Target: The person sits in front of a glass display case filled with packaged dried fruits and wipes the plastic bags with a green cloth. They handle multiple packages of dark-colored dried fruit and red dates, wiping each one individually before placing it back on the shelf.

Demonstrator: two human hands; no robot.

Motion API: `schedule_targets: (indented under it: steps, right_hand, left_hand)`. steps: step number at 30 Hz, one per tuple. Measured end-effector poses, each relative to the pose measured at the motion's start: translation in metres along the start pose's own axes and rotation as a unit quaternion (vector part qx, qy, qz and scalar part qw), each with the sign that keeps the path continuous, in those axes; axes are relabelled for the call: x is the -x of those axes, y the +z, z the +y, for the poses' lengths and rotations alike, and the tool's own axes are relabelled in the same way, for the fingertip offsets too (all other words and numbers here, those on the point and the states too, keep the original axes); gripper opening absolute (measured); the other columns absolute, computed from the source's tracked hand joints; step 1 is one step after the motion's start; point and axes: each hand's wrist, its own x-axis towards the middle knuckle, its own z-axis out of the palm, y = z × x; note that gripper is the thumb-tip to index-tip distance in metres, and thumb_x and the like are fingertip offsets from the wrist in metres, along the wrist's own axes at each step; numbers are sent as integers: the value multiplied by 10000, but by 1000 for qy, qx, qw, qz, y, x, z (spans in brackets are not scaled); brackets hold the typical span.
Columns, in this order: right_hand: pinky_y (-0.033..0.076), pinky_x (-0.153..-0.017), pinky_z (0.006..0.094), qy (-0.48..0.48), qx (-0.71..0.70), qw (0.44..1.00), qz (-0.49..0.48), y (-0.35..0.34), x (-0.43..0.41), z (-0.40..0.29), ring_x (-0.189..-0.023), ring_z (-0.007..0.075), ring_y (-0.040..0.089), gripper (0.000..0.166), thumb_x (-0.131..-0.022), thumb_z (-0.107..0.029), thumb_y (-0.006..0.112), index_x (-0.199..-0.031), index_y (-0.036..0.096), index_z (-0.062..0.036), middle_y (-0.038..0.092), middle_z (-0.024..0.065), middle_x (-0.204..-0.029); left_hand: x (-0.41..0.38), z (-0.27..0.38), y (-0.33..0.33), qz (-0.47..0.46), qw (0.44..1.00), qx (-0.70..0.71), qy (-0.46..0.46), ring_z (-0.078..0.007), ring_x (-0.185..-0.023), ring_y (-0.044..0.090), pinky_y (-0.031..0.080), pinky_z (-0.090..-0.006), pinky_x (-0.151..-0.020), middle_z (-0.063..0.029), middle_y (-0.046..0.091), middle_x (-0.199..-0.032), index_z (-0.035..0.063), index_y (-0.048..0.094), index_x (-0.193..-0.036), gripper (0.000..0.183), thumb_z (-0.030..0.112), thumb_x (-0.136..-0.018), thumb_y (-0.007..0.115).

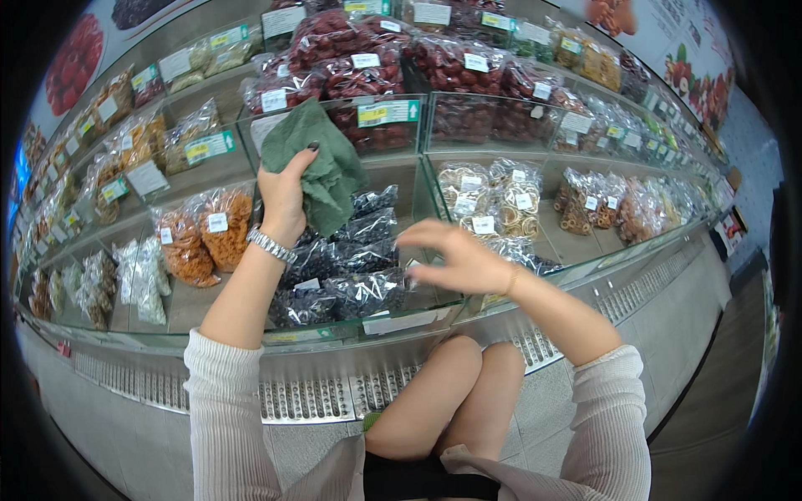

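Observation:
My left hand (287, 188), with a metal watch at the wrist, grips a crumpled green cloth (326, 169) between thumb and fingers. The cloth hangs in front of a glass divider and over part of a bin of dark dried goods in clear bags (366, 291). My right hand (460, 253) is slightly blurred, its fingers apart with nothing between them. It hovers over the right part of that bin, near the glass partition (432, 188). Bags of pale, ring-edged dried slices (520, 197) lie beyond it.
Bags of orange dried goods (227, 225) lie left of the dark bags. Bags of red dried fruit (360, 69) are piled on the upper tier behind glass with a price tag (387, 113). A glass front edge (401, 322) and a perforated metal grille (307, 401) run before my knees.

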Motion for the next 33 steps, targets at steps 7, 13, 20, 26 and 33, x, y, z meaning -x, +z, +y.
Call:
schedule_targets:
  steps: [7,13,20,26,33]
  right_hand:
    - [475,-732,279,247,44,963,-96,-111,77,39,-772,158,599,252,-723,-160,651,-908,627,10,645,94,-843]
    - [456,-800,292,356,0,913,-198,-118,112,70,-891,198,587,530,-685,-264,678,-1092,547,49,622,136,-986]
    - [457,-815,328,368,134,853,-346,-95,78,85,-949,277,583,780,-584,-427,710,-1159,493,55,588,198,-1068]
    - [469,-736,327,374,143,867,-296,-91,94,110,-862,251,601,552,-539,-234,736,-1008,575,8,630,167,-931]
    - [513,-658,302,422,-253,852,179,-168,97,74,-727,176,612,259,-634,31,619,-887,564,31,623,98,-831]
  left_hand:
    - [6,3,3,-8,1000,-3,-23,-173,-833,591,483,-298,-710,-91,598,-970,-29,513,-1044,325,37,-746,624]
    - [8,2,5,-16,1000,-18,-19,-176,-837,590,482,-301,-715,-93,595,-977,-31,513,-1046,325,36,-747,623]
    - [7,-1,3,2,999,-14,-35,-168,-825,593,483,-294,-707,-90,604,-961,-29,525,-1036,311,10,-742,621]
    - [6,-1,4,0,999,-15,-30,-168,-823,594,485,-293,-703,-92,603,-961,-29,518,-1038,312,8,-743,613]
    - [10,-2,7,-3,999,-10,-35,-170,-806,599,491,-296,-708,-94,600,-953,-28,506,-1034,316,-5,-736,609]
